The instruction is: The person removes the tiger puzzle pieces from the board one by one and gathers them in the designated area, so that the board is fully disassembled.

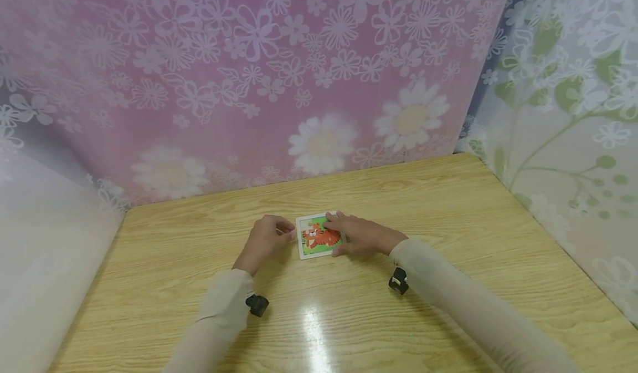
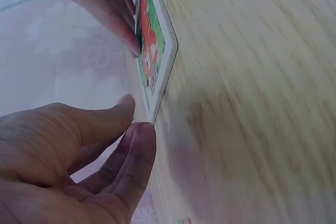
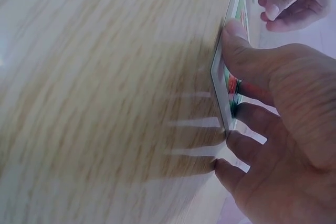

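A square picture puzzle [image 1: 319,244] lies flat on the table, an orange tiger on green inside a white frame. Its upper left part shows a pale patch. My right hand [image 1: 361,234] rests on the puzzle's right side, the thumb at the near edge and fingers spread over the picture and right border. Just off the left border is my left hand [image 1: 266,239], its fingers loosely bent. In the left wrist view, the left thumb and fingertips come close together by the frame's corner, and nothing shows between them.
The wooden table [image 1: 399,195] stretches around both hands. At its back hangs a pink flowered curtain [image 1: 279,85], with pale drapes at both sides. A small coloured bit [image 2: 184,221] lies on the table at the bottom of the left wrist view.
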`<state>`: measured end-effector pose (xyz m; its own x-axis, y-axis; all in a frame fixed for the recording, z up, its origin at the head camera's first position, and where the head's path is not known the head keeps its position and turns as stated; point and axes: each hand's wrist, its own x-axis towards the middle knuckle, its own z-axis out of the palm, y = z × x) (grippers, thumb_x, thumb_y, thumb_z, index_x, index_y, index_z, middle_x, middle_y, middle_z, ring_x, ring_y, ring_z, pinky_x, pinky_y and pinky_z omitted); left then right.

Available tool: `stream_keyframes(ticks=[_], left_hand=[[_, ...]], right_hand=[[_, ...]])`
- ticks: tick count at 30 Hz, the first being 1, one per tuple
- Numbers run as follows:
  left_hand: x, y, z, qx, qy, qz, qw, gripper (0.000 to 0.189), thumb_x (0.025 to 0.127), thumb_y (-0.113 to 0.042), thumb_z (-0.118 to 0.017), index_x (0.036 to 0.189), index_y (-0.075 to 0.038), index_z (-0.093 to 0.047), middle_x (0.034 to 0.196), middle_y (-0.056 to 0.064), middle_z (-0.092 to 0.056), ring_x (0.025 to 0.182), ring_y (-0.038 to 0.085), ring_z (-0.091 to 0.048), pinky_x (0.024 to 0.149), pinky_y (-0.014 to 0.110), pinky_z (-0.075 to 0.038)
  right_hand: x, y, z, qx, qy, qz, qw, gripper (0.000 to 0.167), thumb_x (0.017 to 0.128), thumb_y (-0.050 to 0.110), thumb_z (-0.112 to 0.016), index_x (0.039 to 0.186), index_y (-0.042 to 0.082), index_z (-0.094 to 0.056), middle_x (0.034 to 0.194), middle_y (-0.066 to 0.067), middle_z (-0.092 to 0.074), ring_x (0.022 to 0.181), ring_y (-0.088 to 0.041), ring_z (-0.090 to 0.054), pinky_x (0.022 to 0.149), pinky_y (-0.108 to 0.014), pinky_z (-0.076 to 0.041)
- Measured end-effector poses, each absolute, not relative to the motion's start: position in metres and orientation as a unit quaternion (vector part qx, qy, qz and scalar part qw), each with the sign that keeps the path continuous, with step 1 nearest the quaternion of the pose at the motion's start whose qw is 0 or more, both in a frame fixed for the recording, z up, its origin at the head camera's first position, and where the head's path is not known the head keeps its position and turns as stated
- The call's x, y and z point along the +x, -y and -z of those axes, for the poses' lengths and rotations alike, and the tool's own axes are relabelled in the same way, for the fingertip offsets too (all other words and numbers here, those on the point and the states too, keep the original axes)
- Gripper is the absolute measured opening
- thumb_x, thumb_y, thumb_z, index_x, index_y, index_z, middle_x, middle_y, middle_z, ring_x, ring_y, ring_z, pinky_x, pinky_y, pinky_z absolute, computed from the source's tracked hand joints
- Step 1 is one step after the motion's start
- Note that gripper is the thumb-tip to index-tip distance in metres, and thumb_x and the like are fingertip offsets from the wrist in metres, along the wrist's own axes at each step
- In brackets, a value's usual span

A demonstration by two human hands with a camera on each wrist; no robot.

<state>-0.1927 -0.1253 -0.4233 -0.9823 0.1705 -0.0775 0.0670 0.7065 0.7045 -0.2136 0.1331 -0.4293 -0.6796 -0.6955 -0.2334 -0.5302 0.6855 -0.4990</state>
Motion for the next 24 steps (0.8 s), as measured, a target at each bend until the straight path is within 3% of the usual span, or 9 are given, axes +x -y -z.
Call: stream_keyframes(ticks=[9, 17, 24], left_hand=[[-0.195, 0.113, 0.429, 0.099, -0.915, -0.378, 0.101, 0.020, 0.094, -0.010, -0.074, 0.113, -0.004, -0.074, 0.108, 0.008, -0.069, 0.100, 0.024, -0.064, 0.086, 0.044, -0.054], [-0.196, 0.110, 0.430, 0.111, -0.920, -0.359, 0.108, 0.020, 0.094, -0.013, -0.075, 0.113, -0.005, -0.073, 0.107, 0.008, -0.065, 0.097, 0.023, -0.060, 0.087, 0.044, -0.052], [-0.198, 0.109, 0.430, 0.104, -0.917, -0.364, 0.123, 0.018, 0.094, -0.011, -0.074, 0.110, -0.003, -0.072, 0.098, 0.007, -0.063, 0.088, 0.021, -0.057, 0.080, 0.040, -0.051]], right_hand=[[-0.215, -0.133, 0.429, -0.344, -0.896, 0.194, 0.202, 0.077, 0.097, 0.036, -0.068, 0.157, 0.004, -0.033, 0.166, -0.016, -0.019, 0.153, -0.039, -0.013, 0.120, -0.057, -0.017], [-0.214, -0.132, 0.432, -0.347, -0.895, 0.201, 0.194, 0.076, 0.097, 0.035, -0.069, 0.157, 0.002, -0.034, 0.165, -0.018, -0.020, 0.152, -0.040, -0.014, 0.120, -0.059, -0.017], [-0.216, -0.132, 0.435, -0.345, -0.895, 0.204, 0.196, 0.077, 0.096, 0.036, -0.070, 0.157, 0.003, -0.035, 0.165, -0.017, -0.020, 0.152, -0.039, -0.014, 0.120, -0.058, -0.016]])
